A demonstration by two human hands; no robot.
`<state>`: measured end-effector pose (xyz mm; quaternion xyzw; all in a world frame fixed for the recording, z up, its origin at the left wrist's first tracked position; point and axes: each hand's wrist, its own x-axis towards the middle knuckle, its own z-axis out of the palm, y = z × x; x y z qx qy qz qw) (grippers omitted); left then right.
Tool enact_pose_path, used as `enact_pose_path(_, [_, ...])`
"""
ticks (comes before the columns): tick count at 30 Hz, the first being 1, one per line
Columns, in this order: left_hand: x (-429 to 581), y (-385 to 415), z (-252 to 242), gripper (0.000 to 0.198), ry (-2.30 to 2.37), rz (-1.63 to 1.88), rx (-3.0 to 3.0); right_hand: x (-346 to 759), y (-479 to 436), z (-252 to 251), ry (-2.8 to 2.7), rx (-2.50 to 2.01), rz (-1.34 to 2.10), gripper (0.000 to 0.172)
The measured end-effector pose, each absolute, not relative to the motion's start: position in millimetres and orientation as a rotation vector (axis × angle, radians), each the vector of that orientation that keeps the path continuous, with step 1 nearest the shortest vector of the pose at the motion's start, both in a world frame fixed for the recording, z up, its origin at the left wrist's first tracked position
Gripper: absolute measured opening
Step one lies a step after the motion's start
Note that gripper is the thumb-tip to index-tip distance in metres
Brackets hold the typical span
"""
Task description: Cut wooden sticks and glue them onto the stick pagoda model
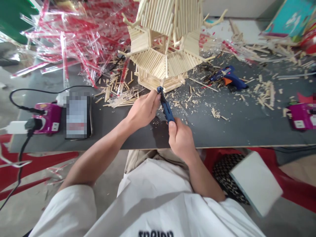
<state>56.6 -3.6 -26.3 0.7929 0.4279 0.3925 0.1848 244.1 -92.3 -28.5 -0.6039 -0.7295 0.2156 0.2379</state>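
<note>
Beside a pale, tiered, slatted wooden model point(151, 62), the right hand point(182, 136) grips slim blue pliers point(167, 110) and the left hand point(143, 110) pinches something indistinct at their tip.

Blue hand tool point(168, 110), slanting, pale tiered stick model point(153, 62), upright just beyond

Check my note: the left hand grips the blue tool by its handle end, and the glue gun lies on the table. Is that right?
Not quite: the head view shows the right hand gripping the blue tool by its handle end. The glue gun does lie on the table.
</note>
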Motion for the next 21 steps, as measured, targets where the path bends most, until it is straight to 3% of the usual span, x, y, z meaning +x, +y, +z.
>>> enact_pose_path(16, [53.5,-2.1,-19.5,0.038,1.180,1.076,2.362,245.5,-95.0,-24.7,-1.893,-1.744,0.599,0.043])
enact_pose_path(21, [56.1,-8.5,-17.0,0.041,1.037,1.146,2.118,261.5,-93.5,-26.0,-1.822,-1.714,0.655,0.043])
